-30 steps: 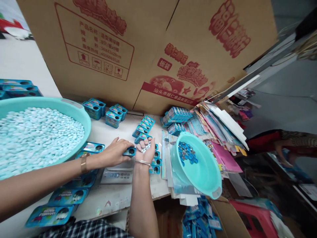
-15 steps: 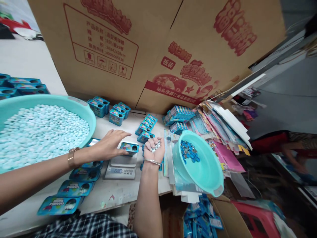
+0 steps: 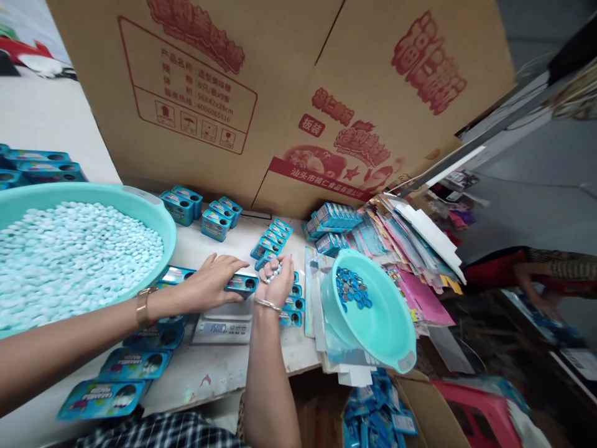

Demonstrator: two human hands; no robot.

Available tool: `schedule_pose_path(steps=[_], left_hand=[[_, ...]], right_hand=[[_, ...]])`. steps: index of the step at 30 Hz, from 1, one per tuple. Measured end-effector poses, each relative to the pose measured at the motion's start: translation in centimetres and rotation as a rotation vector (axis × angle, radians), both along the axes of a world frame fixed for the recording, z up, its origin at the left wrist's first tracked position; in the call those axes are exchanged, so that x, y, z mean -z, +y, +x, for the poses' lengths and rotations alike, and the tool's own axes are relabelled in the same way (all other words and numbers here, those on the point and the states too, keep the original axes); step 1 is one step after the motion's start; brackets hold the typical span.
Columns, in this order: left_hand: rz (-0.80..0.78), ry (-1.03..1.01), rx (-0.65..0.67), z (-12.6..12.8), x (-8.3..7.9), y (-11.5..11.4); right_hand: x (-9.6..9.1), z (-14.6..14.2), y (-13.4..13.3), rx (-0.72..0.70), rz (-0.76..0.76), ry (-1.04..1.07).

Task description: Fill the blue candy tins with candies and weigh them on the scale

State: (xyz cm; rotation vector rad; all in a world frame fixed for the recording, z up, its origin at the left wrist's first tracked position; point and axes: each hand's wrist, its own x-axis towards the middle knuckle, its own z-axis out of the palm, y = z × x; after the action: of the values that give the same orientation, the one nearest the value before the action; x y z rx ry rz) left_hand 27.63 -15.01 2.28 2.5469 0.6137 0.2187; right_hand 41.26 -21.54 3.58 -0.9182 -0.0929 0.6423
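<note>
My left hand (image 3: 215, 283) has its thumb and fingers around a small blue candy box (image 3: 243, 284) above the plate of a digital scale (image 3: 222, 330). The round opening of that box faces up, near my right hand. White and pale blue candies (image 3: 276, 272) lie in the curled fingers of my right hand (image 3: 280, 287), just right of the box. A turquoise basin (image 3: 170, 239) full of the same candies stands at the left. Several blue boxes (image 3: 135, 364) with candies showing in their openings lie in a row below my left forearm.
A large cardboard carton (image 3: 280, 56) walls off the back. More blue boxes (image 3: 273, 239) stand before it. At the right are a turquoise basin (image 3: 387, 336) with blue round lids (image 3: 352, 289) and stacked printed sheets (image 3: 415, 236). Another person's arm (image 3: 532, 286) shows far right.
My right hand with the candies has moved left, up to the box's open end. My left hand has drawn in closer round the box. The view has shifted slightly.
</note>
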Motion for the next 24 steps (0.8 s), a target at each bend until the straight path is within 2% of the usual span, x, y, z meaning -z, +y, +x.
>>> schedule_pose_path(steps=[8,24], left_hand=[[-0.028,0.012,0.018,0.72,-0.50,-0.21],[-0.017,0.040,0.003,0.97,-0.51,-0.38]], right_hand=[[0.73,-0.74,0.55,0.037,-0.043,-0.029],[0.51,-0.07,0.01,0.034,-0.007,-0.017]])
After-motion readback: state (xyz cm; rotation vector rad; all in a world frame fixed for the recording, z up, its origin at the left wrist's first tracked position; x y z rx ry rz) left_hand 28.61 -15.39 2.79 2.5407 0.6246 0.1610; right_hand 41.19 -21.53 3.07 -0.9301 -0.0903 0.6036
